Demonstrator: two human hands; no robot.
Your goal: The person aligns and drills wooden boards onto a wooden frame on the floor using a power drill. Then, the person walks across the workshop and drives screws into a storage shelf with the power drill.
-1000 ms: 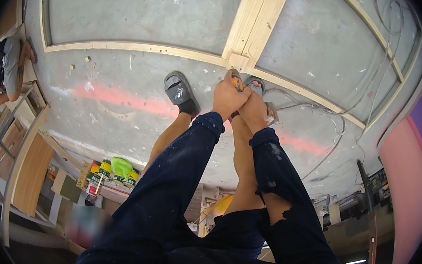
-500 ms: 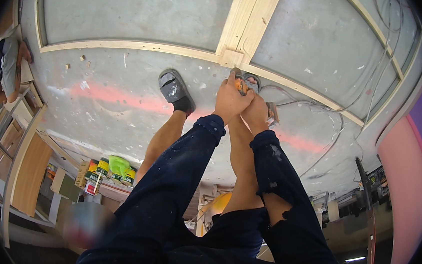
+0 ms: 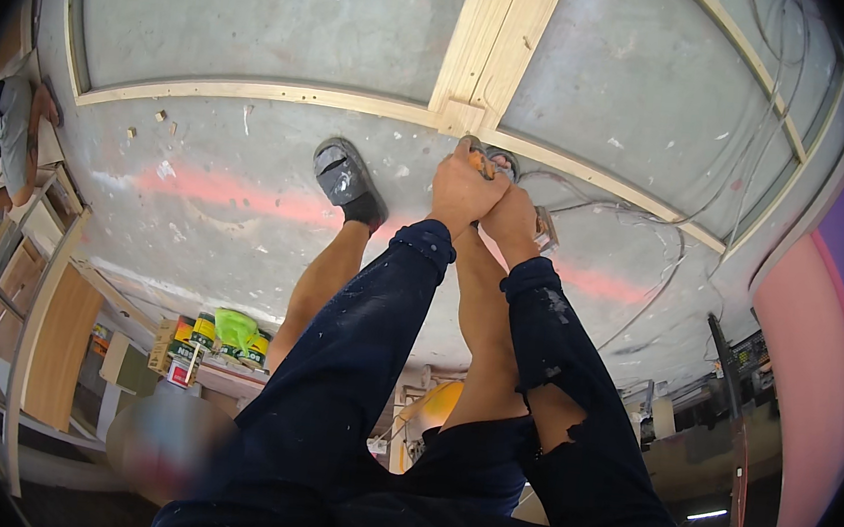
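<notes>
My left hand (image 3: 460, 192) and my right hand (image 3: 511, 221) are pressed together just below the joint of a pale wooden frame (image 3: 485, 63) lying on the concrete floor. The left hand's fingers are closed around a small orange tool (image 3: 483, 164) that points at the joint. The right hand cups the left from the side. A grey metal piece (image 3: 545, 229) shows at its outer edge, and its grip is hidden. Both forearms wear dark blue, paint-flecked sleeves. My foot in a grey sandal (image 3: 347, 182) stands left of the hands.
White cables (image 3: 665, 235) loop over the floor to the right of the hands. A faded red stripe (image 3: 237, 192) crosses the concrete. Another person (image 3: 0, 156) crouches at the far left by wooden shelving (image 3: 30, 330). Paint tins and a green cloth (image 3: 225, 332) sit on a bench.
The sandalled foot has slid a little to the left. Both hands stay clasped at the same spot by the frame joint.
</notes>
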